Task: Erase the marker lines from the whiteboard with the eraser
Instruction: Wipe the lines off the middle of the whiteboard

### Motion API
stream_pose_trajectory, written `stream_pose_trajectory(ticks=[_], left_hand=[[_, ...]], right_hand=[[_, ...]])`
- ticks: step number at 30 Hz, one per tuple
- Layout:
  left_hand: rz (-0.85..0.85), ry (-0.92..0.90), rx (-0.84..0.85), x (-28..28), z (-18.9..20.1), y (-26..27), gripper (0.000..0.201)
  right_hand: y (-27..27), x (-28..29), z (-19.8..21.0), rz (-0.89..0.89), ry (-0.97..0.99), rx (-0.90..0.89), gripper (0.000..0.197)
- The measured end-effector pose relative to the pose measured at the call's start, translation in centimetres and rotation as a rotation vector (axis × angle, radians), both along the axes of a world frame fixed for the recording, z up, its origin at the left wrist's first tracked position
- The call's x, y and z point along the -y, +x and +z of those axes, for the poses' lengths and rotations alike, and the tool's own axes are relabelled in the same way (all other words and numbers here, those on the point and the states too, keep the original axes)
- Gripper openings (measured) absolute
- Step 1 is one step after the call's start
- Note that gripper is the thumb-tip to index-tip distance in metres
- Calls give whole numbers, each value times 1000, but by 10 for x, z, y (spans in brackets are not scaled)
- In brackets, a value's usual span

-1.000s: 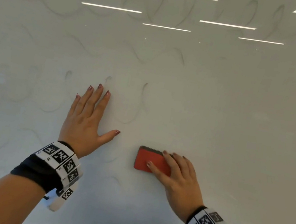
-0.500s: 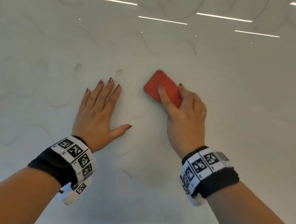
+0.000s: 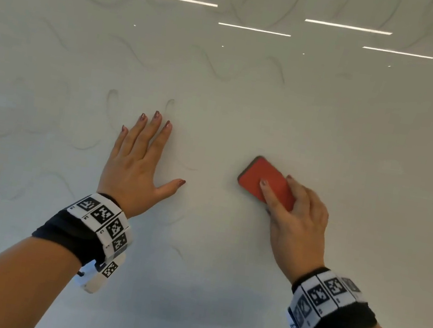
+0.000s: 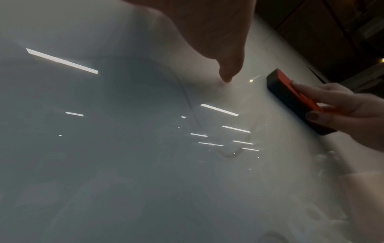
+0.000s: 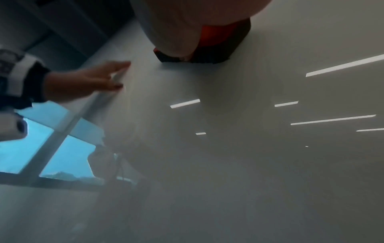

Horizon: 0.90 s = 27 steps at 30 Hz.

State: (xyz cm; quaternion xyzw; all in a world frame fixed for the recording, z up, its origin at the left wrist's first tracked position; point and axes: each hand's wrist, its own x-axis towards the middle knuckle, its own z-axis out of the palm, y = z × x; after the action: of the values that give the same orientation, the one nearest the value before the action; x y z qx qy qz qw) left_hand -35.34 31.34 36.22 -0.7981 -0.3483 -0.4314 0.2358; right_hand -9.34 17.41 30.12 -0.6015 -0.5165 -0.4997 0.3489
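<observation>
**Eraser swinging back down, stroke by stroke**

I am dragging the eraser [image 3: 265,181] down and to the right across the board [image 3: 352,157], away from the high point it reached half a second ago beside my left fingertips. My right hand [image 3: 298,219] is gripping it, thumb along its near edge and fingers curled over the red back, its dark felt lying flat on the surface. My left hand [image 3: 136,162] is staying where it was, open, fingers straight and palm bracing the board.

The patch between my two hands is looking clean now, so this sweep is doing its work. Faint lines [image 3: 218,70] are still curling above, to the left [image 3: 3,124] and below my left wrist, so I am judging the job well short of finished; the next passes need to be reaching further up and leftward.
</observation>
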Motion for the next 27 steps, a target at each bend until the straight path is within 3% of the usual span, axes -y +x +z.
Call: stream_pose_trajectory(ticks=[2,4,10,14,22,24,27], left_hand=[[6,-3,2,1,0,0,95],[5,-5,3,2,0,0,95],[30,-18,-4,2,0,-1,95],[40,-25,-8,3,0,-1,95],[29,-31,6,3,-1,0,95],[29,-32,4,2,-1,0,95],[29,-32,9,1,-1,-1,95]], right_hand=[[-10,-6,11,14,-1,-7,70],[-18,-10,8,48,-72,100,69],[-16,5,-88,175,-557,498,52],[5,14,-102,170,-630,651,45],[-3,-8,-23,144,-112,177,63],[-16,-15,-21,135,-105,166,66],[-35,-19,-50,187,-284,339,62]])
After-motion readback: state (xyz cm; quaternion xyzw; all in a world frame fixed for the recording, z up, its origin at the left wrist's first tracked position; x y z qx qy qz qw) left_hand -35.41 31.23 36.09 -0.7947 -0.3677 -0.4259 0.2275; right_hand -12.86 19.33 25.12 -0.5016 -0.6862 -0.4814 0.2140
